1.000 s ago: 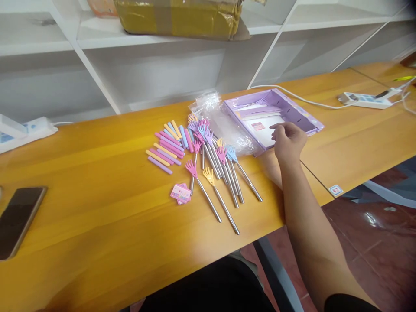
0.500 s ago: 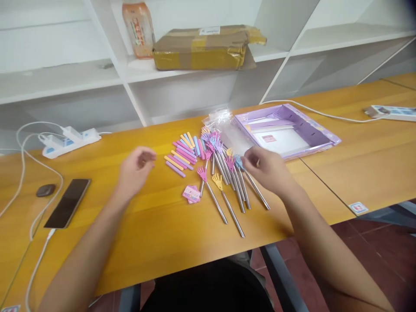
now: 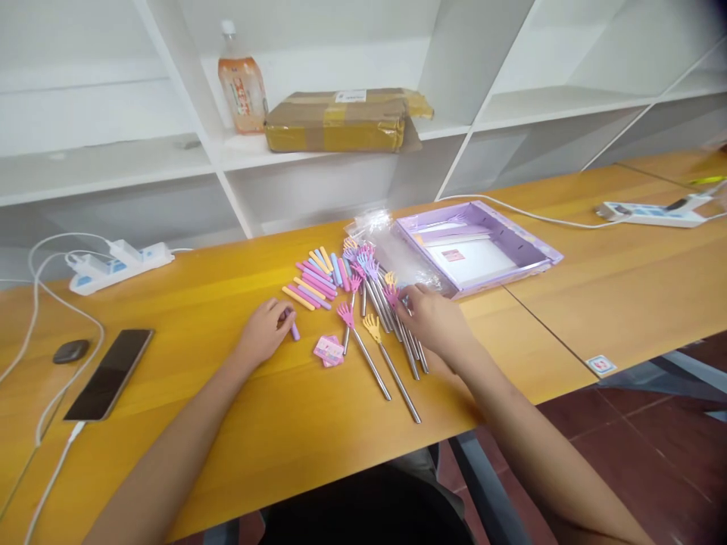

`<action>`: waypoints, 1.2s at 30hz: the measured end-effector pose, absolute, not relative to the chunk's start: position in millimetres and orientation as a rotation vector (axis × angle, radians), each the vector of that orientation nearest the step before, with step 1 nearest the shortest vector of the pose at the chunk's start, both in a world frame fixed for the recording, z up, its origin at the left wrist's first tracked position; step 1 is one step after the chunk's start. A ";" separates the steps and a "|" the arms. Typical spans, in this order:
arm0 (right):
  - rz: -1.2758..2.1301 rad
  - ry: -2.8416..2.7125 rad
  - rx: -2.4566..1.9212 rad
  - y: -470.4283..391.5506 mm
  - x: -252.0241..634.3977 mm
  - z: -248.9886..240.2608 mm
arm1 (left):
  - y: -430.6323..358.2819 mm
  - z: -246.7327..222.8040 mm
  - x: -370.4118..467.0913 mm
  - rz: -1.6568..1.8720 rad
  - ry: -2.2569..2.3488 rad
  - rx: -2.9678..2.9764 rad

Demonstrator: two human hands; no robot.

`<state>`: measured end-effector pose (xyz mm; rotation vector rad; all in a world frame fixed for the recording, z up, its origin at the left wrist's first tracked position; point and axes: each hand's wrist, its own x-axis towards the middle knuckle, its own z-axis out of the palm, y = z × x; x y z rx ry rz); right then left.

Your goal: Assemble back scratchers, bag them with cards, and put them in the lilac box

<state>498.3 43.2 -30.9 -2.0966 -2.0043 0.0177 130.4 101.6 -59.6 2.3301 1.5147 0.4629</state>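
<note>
My left hand (image 3: pixel 266 331) is curled around a short purple tube (image 3: pixel 294 331), whose end sticks out past the fingertips just above the table. My right hand (image 3: pixel 430 318) is bent down over the heads of the back scratchers, its fingers closed at a blue-headed back scratcher (image 3: pixel 405 300) that it mostly covers. Nearer the front edge lie a pink back scratcher (image 3: pixel 372 363) and a yellow back scratcher (image 3: pixel 391 367), both with metal rods. Several coloured tubes (image 3: pixel 315 278) lie in rows beyond my left hand. Small pink cards (image 3: pixel 329 350) rest between the hands.
A purple box tray (image 3: pixel 539 261) and clear plastic bags (image 3: pixel 391 235) are at the back right. A phone (image 3: pixel 110 375), its cable and a power strip (image 3: pixel 122 266) lie at left. The shelf behind holds a carton (image 3: pixel 335 121) and an orange bottle (image 3: pixel 243 91).
My left hand has come down and right and now holds a purple tube taken from the front of the rows. My right hand has shifted slightly left and lower over the back scratchers. The view has tilted up.
</note>
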 end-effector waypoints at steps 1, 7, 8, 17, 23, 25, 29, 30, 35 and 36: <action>0.008 -2.002 -2.101 55.3 494.7 -27.0 | 100.4 -58.9 129.8 0.467 1.547 2.318; 0.203 -2.005 -2.210 124.3 475.7 -12.3 | 96.2 -50.8 124.5 0.447 1.739 2.120; 0.229 -2.004 -2.219 130.7 473.8 -11.9 | 95.3 -49.3 123.2 0.455 1.757 2.067; 0.263 -1.867 -2.156 139.7 489.9 11.4 | 44.6 -47.1 110.1 0.682 1.617 2.049; 0.344 -1.239 -1.366 114.2 495.0 29.5 | 15.2 -50.3 106.3 0.838 1.477 2.061; 0.581 -1.060 -1.103 101.1 479.0 23.0 | 13.1 -52.6 103.3 0.830 1.430 2.121; 1.093 -0.899 -0.917 80.9 440.1 -4.6 | 11.9 -55.9 98.9 0.840 1.362 2.196; 1.197 -0.871 -0.892 77.9 432.5 -11.7 | 11.5 -56.1 98.7 0.841 1.350 2.205; 1.410 -0.792 -0.839 68.7 413.5 -33.2 | 9.7 -54.8 98.4 0.824 1.335 2.218; 1.409 -0.798 -0.839 66.9 412.2 -34.5 | 9.4 -54.4 97.5 0.825 1.340 2.216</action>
